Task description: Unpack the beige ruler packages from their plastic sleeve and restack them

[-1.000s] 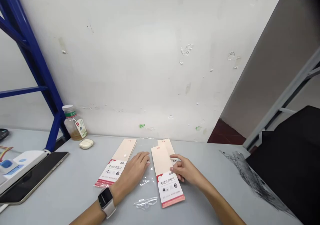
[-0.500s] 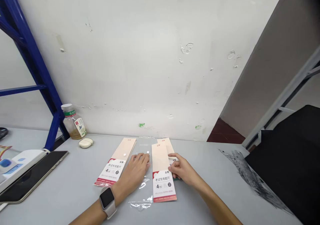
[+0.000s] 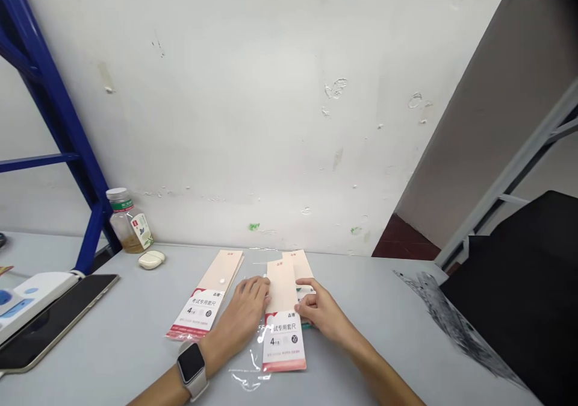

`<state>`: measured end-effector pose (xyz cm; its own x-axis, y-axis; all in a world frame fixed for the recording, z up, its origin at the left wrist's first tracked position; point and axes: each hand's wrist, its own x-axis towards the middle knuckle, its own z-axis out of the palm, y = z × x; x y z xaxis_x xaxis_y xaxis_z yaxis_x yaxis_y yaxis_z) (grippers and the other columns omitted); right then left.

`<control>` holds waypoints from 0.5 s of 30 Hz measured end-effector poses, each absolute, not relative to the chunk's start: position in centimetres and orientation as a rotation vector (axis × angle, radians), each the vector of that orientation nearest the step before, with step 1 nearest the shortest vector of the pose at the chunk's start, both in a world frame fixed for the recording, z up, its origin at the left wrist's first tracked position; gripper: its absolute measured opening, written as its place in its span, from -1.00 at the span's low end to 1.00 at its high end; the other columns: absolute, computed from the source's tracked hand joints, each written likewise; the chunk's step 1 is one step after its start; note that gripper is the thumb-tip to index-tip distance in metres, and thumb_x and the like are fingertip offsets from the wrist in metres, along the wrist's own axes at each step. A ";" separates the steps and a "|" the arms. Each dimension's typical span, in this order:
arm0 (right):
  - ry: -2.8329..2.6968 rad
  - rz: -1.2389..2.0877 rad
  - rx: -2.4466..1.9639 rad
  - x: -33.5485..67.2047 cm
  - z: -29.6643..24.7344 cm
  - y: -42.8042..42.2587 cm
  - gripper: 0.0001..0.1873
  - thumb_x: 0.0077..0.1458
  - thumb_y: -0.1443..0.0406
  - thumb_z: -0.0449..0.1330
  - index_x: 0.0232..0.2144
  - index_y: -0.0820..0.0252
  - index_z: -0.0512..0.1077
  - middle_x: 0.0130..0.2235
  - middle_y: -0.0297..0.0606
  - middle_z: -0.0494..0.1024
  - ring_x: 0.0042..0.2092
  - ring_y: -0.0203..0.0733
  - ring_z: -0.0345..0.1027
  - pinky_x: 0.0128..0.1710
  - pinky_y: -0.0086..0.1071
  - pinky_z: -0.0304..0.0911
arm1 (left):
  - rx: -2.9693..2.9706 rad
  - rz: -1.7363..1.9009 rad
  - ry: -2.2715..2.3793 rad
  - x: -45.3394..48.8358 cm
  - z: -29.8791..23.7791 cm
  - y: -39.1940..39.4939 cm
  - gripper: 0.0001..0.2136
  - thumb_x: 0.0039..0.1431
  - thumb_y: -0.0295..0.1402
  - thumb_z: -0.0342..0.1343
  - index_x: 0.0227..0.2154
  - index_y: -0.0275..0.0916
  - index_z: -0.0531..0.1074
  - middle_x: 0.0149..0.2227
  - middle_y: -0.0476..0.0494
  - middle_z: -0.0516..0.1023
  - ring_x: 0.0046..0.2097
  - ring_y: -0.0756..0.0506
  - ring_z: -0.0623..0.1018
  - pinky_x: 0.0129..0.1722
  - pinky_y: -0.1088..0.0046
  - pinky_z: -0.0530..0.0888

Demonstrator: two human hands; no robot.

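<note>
Three paper packets of exam ruler sets lie on the grey table, each pale peach with a white-and-red label. The middle packet [image 3: 283,321] sits between my hands, with my right hand [image 3: 320,312] gripping its right edge. That hand also covers part of the far right packet [image 3: 298,267]. My left hand [image 3: 241,312], wearing a smartwatch [image 3: 191,364], rests on a transparent plastic sleeve [image 3: 246,377], its fingertips at the middle packet's left edge. The left packet [image 3: 203,303] lies just beyond those fingers. A teal edge shows under my right hand.
The grey table [image 3: 370,327] ends at a marked white wall behind. At the back left stand a glass jar [image 3: 127,222] and a cream earbud case [image 3: 151,259]. A tablet [image 3: 58,321] and a white power strip [image 3: 31,297] lie at the left. Black fabric [image 3: 519,291] fills the right.
The middle packet has slid left and turned straighter, now over the plastic sleeve. My right hand has moved left with it, and the view has shifted slightly.
</note>
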<state>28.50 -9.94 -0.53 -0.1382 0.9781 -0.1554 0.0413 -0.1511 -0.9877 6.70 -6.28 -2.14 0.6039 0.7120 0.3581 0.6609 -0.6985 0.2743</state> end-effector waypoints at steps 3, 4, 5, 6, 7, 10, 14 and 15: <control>-1.274 1.403 -1.270 27.8 -0.5 -10.1 -0.46 -0.08 0.21 0.28 -0.04 0.11 0.23 -0.59 -0.58 0.37 -0.56 -0.31 0.27 -0.55 -0.43 0.16 | 2.695 0.671 1.170 6.8 -2.5 -6.2 -0.76 0.42 -0.34 -0.24 -0.03 -0.17 0.30 0.07 -0.18 0.41 0.15 -0.19 0.33 0.19 0.05 0.22; -1.269 1.409 -1.244 27.5 -0.5 -10.1 -0.45 -0.08 0.20 0.28 -0.04 0.11 0.22 -0.59 -0.58 0.38 -0.56 -0.31 0.28 -0.53 -0.42 0.19 | 2.687 0.672 1.172 6.8 -2.7 -6.1 -0.76 0.42 -0.33 -0.23 -0.03 -0.17 0.30 0.07 -0.17 0.41 0.16 -0.18 0.33 0.21 0.04 0.19; -1.259 1.421 -1.212 27.2 -0.6 -10.2 -0.44 -0.08 0.20 0.29 -0.03 0.12 0.21 -0.59 -0.58 0.39 -0.56 -0.30 0.31 -0.51 -0.40 0.23 | 2.677 0.671 1.174 6.8 -2.8 -6.0 -0.77 0.42 -0.34 -0.23 -0.03 -0.16 0.30 0.07 -0.17 0.41 0.16 -0.17 0.34 0.23 0.03 0.17; -1.247 1.435 -1.183 26.9 -0.7 -10.2 -0.42 -0.09 0.19 0.29 -0.03 0.11 0.19 -0.58 -0.57 0.40 -0.56 -0.29 0.33 -0.49 -0.37 0.27 | 2.667 0.673 1.177 6.8 -2.8 -6.0 -0.77 0.41 -0.34 -0.24 -0.03 -0.16 0.29 0.06 -0.16 0.41 0.16 -0.16 0.34 0.24 0.02 0.15; -1.237 1.451 -1.163 26.7 -0.8 -10.2 -0.40 -0.09 0.18 0.30 -0.01 0.11 0.18 -0.57 -0.57 0.41 -0.55 -0.27 0.34 -0.47 -0.35 0.29 | 2.658 0.678 1.179 6.8 -2.7 -5.9 -0.76 0.41 -0.35 -0.24 -0.04 -0.15 0.29 0.06 -0.15 0.41 0.15 -0.16 0.35 0.25 0.02 0.14; -1.220 1.476 -1.142 26.6 -1.0 -10.2 -0.33 -0.09 0.18 0.31 0.03 0.11 0.14 -0.57 -0.56 0.43 -0.54 -0.25 0.36 -0.46 -0.33 0.30 | 2.629 0.716 1.181 6.8 -2.1 -6.1 -0.76 0.41 -0.37 -0.26 -0.08 -0.15 0.31 0.05 -0.15 0.42 0.13 -0.15 0.37 0.24 0.02 0.18; -1.225 1.441 -1.147 27.1 -0.8 -10.1 -0.27 -0.09 0.17 0.33 0.08 0.10 0.11 -0.55 -0.55 0.44 -0.52 -0.26 0.37 -0.47 -0.38 0.23 | 2.535 0.803 1.203 6.5 -1.1 -6.4 -0.81 0.40 -0.29 -0.19 -0.17 -0.14 0.32 0.13 -0.15 0.34 0.20 -0.16 0.31 0.19 0.12 0.30; -1.213 1.435 -1.144 27.3 -0.6 -10.1 -0.25 -0.09 0.17 0.33 0.10 0.08 0.10 -0.54 -0.55 0.44 -0.50 -0.26 0.38 -0.46 -0.38 0.23 | 2.485 0.849 1.230 6.4 -1.1 -6.3 -0.82 0.38 -0.26 -0.16 -0.17 -0.14 0.32 0.17 -0.15 0.30 0.23 -0.18 0.26 0.20 0.12 0.30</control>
<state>27.30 -10.11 -0.64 -0.1589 0.9829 -0.0931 -0.0723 -0.1057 -0.9918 6.42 -6.27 -1.06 0.4761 0.7866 0.3931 0.6464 -0.6162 0.4499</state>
